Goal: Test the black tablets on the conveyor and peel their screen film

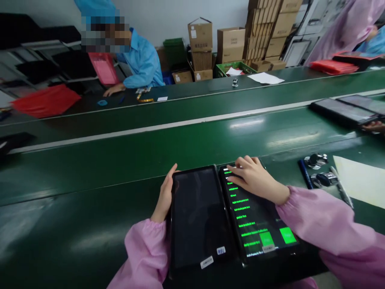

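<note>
A tablet with a dark screen (197,212) lies in front of me, with two small white labels near its lower edge. My left hand (165,196) holds its left edge, fingers running along the side. Close on its right is a second tablet (255,212), lit with a list of green text and two green squares near the bottom. My right hand (251,176) is over the top of this lit tablet, fingers apart and fingertips at the upper lines of the list. It covers part of the screen and holds nothing.
Right of the tablets lie a blue pen (305,174), metallic round devices (325,179), a white pen (342,188) and a pale sheet (361,180). More tablets (345,110) rest farther right by another person's hand. Across the green belt (144,148), a co-worker in blue sits.
</note>
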Demonstrator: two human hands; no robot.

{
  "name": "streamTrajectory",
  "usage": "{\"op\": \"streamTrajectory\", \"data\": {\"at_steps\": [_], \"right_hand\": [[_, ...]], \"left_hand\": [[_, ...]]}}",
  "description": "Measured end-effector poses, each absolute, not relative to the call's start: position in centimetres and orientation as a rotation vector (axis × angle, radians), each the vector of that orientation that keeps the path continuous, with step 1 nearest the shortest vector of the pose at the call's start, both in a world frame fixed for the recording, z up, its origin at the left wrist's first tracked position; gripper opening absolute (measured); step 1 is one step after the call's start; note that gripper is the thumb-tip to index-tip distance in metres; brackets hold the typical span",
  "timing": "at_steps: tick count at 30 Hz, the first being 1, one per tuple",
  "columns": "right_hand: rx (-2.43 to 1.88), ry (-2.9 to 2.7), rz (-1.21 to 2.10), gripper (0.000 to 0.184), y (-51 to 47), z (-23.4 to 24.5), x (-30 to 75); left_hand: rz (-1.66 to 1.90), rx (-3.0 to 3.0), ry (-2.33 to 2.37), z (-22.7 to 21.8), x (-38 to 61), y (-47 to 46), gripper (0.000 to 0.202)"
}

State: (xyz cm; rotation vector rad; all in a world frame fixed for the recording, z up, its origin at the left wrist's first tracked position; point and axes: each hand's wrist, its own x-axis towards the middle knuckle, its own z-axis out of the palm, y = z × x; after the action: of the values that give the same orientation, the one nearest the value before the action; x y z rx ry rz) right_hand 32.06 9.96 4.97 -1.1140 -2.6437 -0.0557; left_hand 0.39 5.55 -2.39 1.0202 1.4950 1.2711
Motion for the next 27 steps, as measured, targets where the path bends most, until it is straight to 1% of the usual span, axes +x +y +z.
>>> {"op": "streamTrajectory", "data": {"at_steps": [2,4,6,8,11,15,22,27], "right_hand": [[-0.999,-2.693,0.034,0.043,9.1,5.1,32.3],[-0.94,-2.667,0.159,0.046,7.8,5.6,33.0],[-0.997,-2.597,0.195,0.049,7.1,6.0,33.5],[-1.09,-2.562,0.144,0.05,7.2,5.9,33.5],[-1.179,-2.618,0.104,0.046,8.2,5.1,32.8],[-1.287,-2.752,0.133,0.038,9.1,4.4,32.1],[-1.374,-2.741,0.344,0.034,9.2,4.8,32.4],[-1.41,-2.645,0.45,0.03,9.0,4.5,31.6]], "left_hand": [[1.263,1.018,1.492,-2.4,0.5,5.6,0.087],[1.263,1.005,1.481,-2.4,0.7,5.6,0.089],[1.27,0.994,1.472,-2.5,0.9,5.7,0.09],[1.279,0.996,1.471,-2.5,1.0,5.7,0.088],[1.281,1.012,1.481,-2.5,1.0,5.7,0.085],[1.264,1.025,1.503,-2.5,1.0,5.6,0.085],[1.252,1.011,1.51,-2.3,0.9,5.6,0.084],[1.233,0.99,1.524,-2.2,0.9,5.6,0.092]]}}
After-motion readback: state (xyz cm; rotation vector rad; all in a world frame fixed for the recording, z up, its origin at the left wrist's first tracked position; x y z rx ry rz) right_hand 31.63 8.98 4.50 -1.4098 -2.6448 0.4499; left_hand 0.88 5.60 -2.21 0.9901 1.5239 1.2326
